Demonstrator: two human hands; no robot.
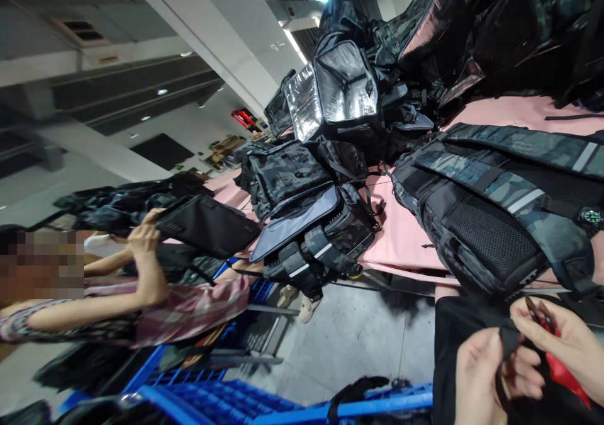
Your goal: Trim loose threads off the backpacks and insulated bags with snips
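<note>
At the lower right, my left hand is closed, its thumb and fingers pinching a dark strip of webbing or fabric. My right hand is close beside it, wrapped round a red-handled tool that looks like snips. Two dark metal prongs of the tool stick up past the fingers. The right fingertips also seem to touch the strip. Just beyond both hands a camouflage backpack lies on the pink-covered table, straps and mesh back panel facing up, with a small compass on one strap.
An open bag with silver lining stands among piled camouflage bags. More bags lie along the table. On the left a co-worker handles a black bag panel. Blue plastic crates stand on the grey floor.
</note>
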